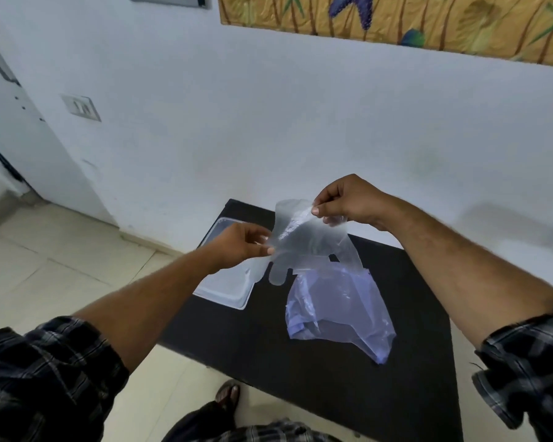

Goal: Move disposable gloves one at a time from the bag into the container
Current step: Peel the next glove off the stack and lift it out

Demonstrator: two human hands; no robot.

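A clear disposable glove [307,242] hangs in the air above the black table [300,362], its fingers pointing down. My left hand [240,242] pinches its left edge and my right hand [348,200] pinches its top edge near the cuff. Below the glove lies the pale purple plastic bag [336,311], crumpled on the table. The shallow clear plastic container [227,288] sits at the table's left edge, partly hidden behind my left hand.
A white wall stands right behind the table. Tiled floor [61,266] lies to the left. My foot in a sandal [229,393] shows by the table's near edge. A wall switch [80,106] and a door frame are at the far left.
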